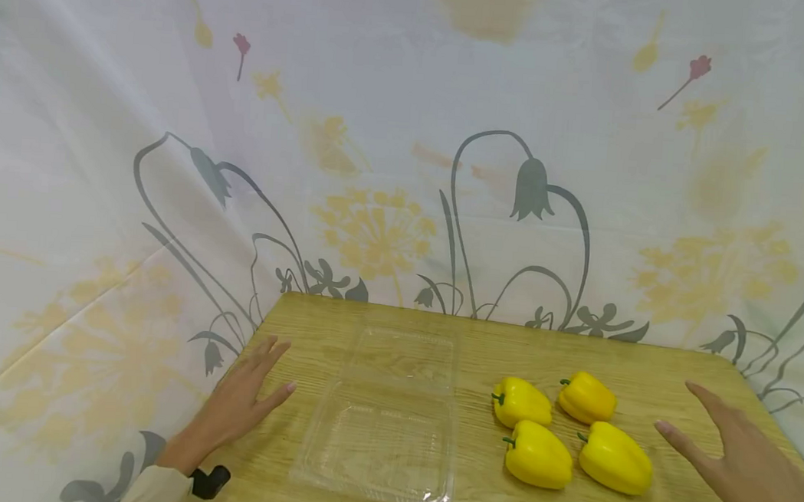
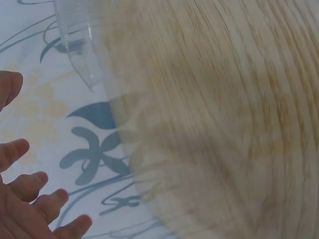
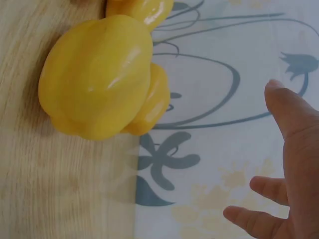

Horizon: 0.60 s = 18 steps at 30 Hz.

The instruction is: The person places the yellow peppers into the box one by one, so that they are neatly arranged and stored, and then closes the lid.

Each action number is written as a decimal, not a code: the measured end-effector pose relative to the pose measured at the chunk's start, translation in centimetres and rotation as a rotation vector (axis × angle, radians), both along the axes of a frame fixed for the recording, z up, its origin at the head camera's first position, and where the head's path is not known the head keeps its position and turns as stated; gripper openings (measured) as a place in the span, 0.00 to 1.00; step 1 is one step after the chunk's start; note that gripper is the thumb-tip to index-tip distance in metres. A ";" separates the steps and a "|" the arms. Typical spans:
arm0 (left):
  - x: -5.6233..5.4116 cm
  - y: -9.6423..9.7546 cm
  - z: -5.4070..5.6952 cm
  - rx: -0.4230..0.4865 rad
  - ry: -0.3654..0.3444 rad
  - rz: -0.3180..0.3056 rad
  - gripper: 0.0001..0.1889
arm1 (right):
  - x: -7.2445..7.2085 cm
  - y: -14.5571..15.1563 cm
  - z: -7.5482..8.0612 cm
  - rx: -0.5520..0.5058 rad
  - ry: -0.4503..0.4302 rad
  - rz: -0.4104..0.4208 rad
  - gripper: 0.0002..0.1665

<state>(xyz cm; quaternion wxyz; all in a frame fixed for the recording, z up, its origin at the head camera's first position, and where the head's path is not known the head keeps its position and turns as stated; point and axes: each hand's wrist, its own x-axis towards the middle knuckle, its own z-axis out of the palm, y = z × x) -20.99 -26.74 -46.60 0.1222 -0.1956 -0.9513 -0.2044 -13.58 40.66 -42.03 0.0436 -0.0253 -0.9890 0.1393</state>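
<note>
Several yellow bell peppers [image 1: 538, 454] with green stems lie grouped on the wooden table, right of centre; one pepper [image 3: 97, 77] looms large in the right wrist view. Left of them a clear plastic clamshell box [image 1: 379, 441] lies opened flat, its other half [image 1: 402, 356] toward the back. My left hand [image 1: 244, 395] hovers left of the box, fingers spread and holding nothing. To the right of the peppers is my right hand [image 1: 742, 456], thumb and fingers extended, also holding nothing. In the left wrist view, left fingers [image 2: 50, 204] show at the lower left, apart from the box edge.
The wood-grain table [image 1: 486, 348] ends at the back against a pale cloth [image 1: 399, 74] printed with flowers, which also hangs along the left and right sides. A black strap piece [image 1: 211, 483] sits at my left wrist by the sleeve [image 1: 155, 491].
</note>
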 end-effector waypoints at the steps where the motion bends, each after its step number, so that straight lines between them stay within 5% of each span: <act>1: 0.1 0.1 0.0 0.046 -0.025 -0.008 0.37 | 0.0 0.0 0.0 -0.001 -0.008 -0.006 0.58; 14: 1.1 0.9 -0.6 0.622 -0.532 -0.157 0.32 | 0.0 -1.1 -0.7 -0.031 0.010 0.036 0.51; 18: 1.3 1.0 -1.1 0.735 -0.627 -0.227 0.33 | -0.1 -1.4 -1.0 -0.030 0.008 0.044 0.51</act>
